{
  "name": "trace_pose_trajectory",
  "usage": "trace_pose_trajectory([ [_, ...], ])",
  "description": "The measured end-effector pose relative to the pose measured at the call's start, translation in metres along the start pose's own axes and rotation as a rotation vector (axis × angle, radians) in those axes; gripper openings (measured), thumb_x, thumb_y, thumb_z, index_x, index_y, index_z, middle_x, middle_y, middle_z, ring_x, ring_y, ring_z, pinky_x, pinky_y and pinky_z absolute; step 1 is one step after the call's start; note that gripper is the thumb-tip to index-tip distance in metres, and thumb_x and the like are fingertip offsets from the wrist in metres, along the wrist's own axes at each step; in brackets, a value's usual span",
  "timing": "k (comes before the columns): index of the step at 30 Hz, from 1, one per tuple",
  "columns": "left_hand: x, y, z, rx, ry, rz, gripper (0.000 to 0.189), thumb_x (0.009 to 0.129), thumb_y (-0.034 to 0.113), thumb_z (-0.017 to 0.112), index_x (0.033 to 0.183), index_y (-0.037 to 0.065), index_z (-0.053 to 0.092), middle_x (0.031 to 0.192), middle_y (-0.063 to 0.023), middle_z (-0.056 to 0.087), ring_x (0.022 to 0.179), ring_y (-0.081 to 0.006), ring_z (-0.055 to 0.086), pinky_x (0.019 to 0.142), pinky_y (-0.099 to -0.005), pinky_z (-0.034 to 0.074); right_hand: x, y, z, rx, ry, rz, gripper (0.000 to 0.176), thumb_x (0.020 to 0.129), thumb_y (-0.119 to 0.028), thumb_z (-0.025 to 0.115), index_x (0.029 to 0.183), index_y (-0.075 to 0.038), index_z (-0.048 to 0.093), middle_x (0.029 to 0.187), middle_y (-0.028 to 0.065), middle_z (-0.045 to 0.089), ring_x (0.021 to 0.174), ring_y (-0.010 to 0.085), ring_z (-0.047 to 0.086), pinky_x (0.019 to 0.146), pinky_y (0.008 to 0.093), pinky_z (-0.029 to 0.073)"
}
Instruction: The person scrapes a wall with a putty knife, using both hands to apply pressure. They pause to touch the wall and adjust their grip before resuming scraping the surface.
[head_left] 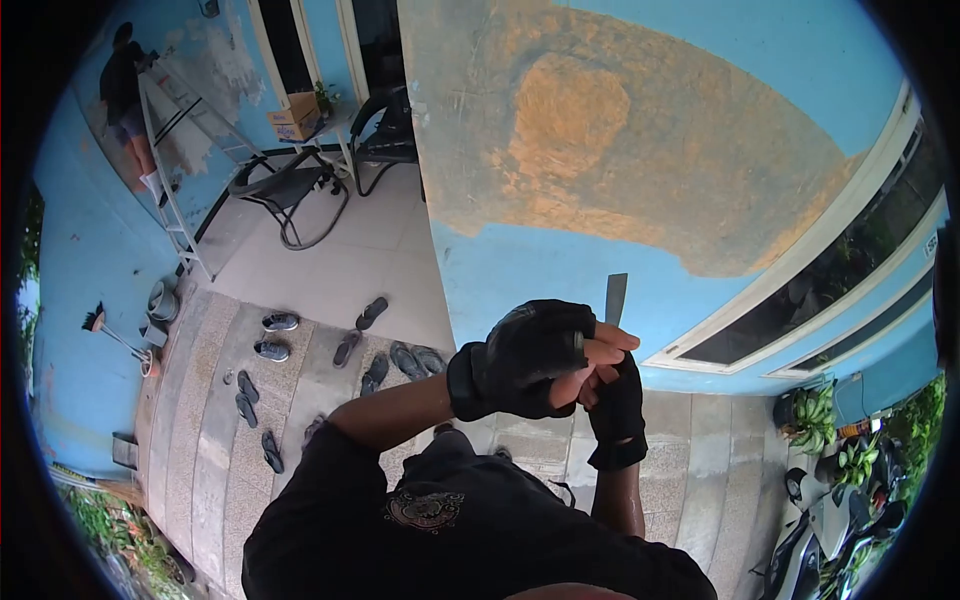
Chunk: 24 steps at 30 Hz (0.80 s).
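Observation:
My left hand [535, 358], in a black fingerless glove, is raised in front of the wall with its fingers bent and close together. Its bare fingertips lie over the top of my right hand [617, 402], which wears a matching glove and is curled closed. From behind the fingers a flat grey scraper blade [617, 297] points upward, in line with my right fist; its handle is hidden in the hands. What the left fingers grip is something I cannot make out. Behind the blade stands a light blue wall [540, 265] with a large bare brown-orange patch [640, 150].
Several sandals and shoes [272, 350] lie on the paving at left. Beyond are black chairs [285, 195], cardboard boxes [295, 117] and a person [125, 100] by a stepladder [165, 150] at another wall. A window [800, 290], potted plants [812, 412] and motorbikes [825, 525] are at right.

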<state>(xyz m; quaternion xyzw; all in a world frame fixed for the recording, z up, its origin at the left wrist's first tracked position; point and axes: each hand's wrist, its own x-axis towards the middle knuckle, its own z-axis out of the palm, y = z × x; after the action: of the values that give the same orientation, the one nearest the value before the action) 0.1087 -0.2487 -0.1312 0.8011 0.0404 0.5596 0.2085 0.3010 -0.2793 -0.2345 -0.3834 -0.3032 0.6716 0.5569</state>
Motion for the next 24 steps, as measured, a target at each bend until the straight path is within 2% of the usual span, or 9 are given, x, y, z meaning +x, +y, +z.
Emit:
trace_pose_trajectory([
  [1,0.000,-0.003,-0.004,0.034,-0.004,0.001,0.028,0.086,-0.001,0.051,0.110,0.007,0.061,0.115,-0.0186,0.069,0.081,-0.0283,0.070,0.070,-0.0384,0.054,0.002,-0.007,0.006,-0.067,-0.007,-0.027,0.060,0.095,-0.010,0.055,0.150,-0.006,0.030,0.068,-0.0005,0.047,0.046,0.0074,0.042,0.042,0.0217,0.035],
  [5,0.011,-0.025,-0.025,0.233,-0.115,0.136,0.030,0.084,0.000,0.052,0.111,0.008,0.062,0.114,-0.0165,0.069,0.081,-0.0283,0.071,0.068,-0.0385,0.055,0.027,-0.023,0.017,-0.082,-0.091,-0.113,0.062,0.096,-0.010,0.055,0.151,-0.005,0.028,0.069,-0.0007,0.048,0.047,0.0070,0.043,0.043,0.0213,0.035],
  [8,0.026,-0.042,-0.041,0.330,-0.163,0.215,0.024,0.084,0.006,0.059,0.107,0.010,0.064,0.114,-0.0123,0.070,0.089,-0.0267,0.071,0.076,-0.0402,0.056,0.056,-0.045,0.044,0.031,-0.201,-0.040,0.058,0.096,-0.010,0.053,0.149,-0.003,0.031,0.070,-0.0007,0.050,0.050,0.0066,0.046,0.044,0.0212,0.036],
  [10,0.050,-0.048,-0.061,0.568,-0.306,0.289,0.021,0.082,0.015,0.067,0.103,0.012,0.066,0.115,-0.0085,0.070,0.101,-0.0247,0.069,0.089,-0.0431,0.053,0.078,-0.067,0.076,-0.298,-0.350,-0.203,0.056,0.096,-0.011,0.054,0.148,-0.003,0.035,0.071,-0.0001,0.052,0.052,0.0066,0.048,0.045,0.0214,0.037],
  [11,0.061,-0.053,-0.071,0.648,-0.391,0.239,0.024,0.080,0.021,0.071,0.102,0.013,0.067,0.117,-0.0067,0.069,0.110,-0.0231,0.066,0.099,-0.0446,0.049,0.076,-0.091,0.102,-0.507,-0.397,-0.305,0.041,0.095,-0.015,0.058,0.134,-0.003,0.047,0.071,0.0011,0.054,0.052,0.0073,0.049,0.046,0.0217,0.038],
  [12,0.075,-0.061,-0.081,0.681,-0.367,0.281,0.025,0.079,0.019,0.072,0.102,0.013,0.067,0.116,-0.0067,0.069,0.110,-0.0236,0.066,0.098,-0.0436,0.049,0.094,-0.096,0.107,-0.516,-0.399,-0.313,0.041,0.095,-0.015,0.058,0.134,-0.003,0.047,0.071,0.0011,0.054,0.052,0.0073,0.049,0.046,0.0217,0.038],
  [15,0.114,-0.097,-0.114,0.776,-0.308,0.419,0.020,0.078,0.020,0.072,0.096,0.012,0.067,0.112,-0.0068,0.070,0.103,-0.0251,0.067,0.096,-0.0437,0.051,0.142,-0.109,0.124,-0.036,-0.688,-0.110,0.013,0.095,-0.022,0.060,0.096,-0.011,0.053,0.075,0.0024,0.052,0.054,0.0103,0.046,0.045,0.0229,0.036],
  [20,0.171,-0.130,-0.157,0.916,-0.435,0.326,0.018,0.079,0.024,0.071,0.091,0.010,0.069,0.098,-0.0085,0.070,0.089,-0.0305,0.067,0.082,-0.0426,0.054,0.199,-0.147,0.162,0.077,-0.734,-0.123,0.014,0.099,-0.023,0.053,0.090,-0.012,0.055,0.074,-0.0006,0.049,0.052,0.0086,0.043,0.043,0.0219,0.033],
  [24,0.202,-0.148,-0.168,0.789,-0.389,0.376,0.026,0.085,0.036,0.065,0.084,0.010,0.070,0.070,-0.0074,0.065,0.067,-0.0286,0.066,0.064,-0.0388,0.053,0.213,-0.162,0.176,0.194,-0.728,0.078,0.022,0.103,-0.026,0.045,0.086,-0.014,0.051,0.071,-0.0023,0.046,0.051,0.0081,0.040,0.041,0.0216,0.033],
])
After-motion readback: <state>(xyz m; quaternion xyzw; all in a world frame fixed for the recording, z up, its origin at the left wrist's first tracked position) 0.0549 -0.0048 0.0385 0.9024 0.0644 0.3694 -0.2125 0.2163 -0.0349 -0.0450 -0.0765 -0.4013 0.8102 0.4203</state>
